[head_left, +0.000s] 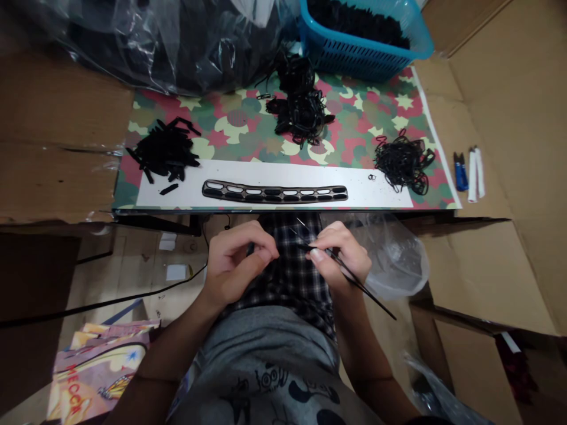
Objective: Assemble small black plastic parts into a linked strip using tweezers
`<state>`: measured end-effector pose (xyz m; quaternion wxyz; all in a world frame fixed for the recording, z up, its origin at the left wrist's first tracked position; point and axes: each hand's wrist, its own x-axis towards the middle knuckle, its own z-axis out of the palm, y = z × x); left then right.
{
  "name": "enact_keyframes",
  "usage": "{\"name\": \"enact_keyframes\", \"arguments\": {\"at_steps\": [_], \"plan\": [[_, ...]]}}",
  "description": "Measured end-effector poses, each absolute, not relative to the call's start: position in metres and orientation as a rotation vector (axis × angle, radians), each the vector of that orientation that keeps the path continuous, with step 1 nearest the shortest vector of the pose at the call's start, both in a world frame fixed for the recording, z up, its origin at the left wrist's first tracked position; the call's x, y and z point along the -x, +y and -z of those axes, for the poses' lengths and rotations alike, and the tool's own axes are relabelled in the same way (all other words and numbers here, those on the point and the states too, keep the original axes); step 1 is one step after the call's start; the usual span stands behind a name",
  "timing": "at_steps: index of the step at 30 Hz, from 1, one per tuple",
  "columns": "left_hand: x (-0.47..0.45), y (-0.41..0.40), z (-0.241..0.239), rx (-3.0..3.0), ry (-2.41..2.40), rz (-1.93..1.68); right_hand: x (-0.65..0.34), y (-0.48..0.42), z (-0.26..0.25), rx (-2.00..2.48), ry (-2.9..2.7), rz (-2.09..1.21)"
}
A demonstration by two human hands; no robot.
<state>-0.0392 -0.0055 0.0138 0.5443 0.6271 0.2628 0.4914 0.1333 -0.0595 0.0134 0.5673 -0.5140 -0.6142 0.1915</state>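
My left hand is closed in a pinch around a small dark piece I cannot make out, held over my lap below the table edge. My right hand is closed on a thin black cord that trails down and to the right past my wrist. The two hands sit close together, fingertips almost meeting. On the table just beyond them lies a long slotted black strip on a white band.
A pile of short black pieces lies at table left, tangled black loops in the middle, thin black cords at right. A blue basket stands behind. Blue snips rest on cardboard, a clear plastic bag hangs beside my right hand.
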Motion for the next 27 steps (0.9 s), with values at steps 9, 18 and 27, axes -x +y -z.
{"name": "enact_keyframes", "arguments": {"at_steps": [9,18,27], "plan": [[0.055,0.004,0.007,-1.757,0.844,-1.19,-0.134,-0.063,-0.008,1.212,-1.336,-0.531],[0.067,0.004,0.011,-2.104,0.953,-1.181,-0.124,-0.063,-0.015,1.137,-1.175,-0.679],[0.056,-0.006,-0.007,-2.149,0.835,-1.275,-0.121,-0.066,-0.015,1.114,-1.177,-0.809]]}}
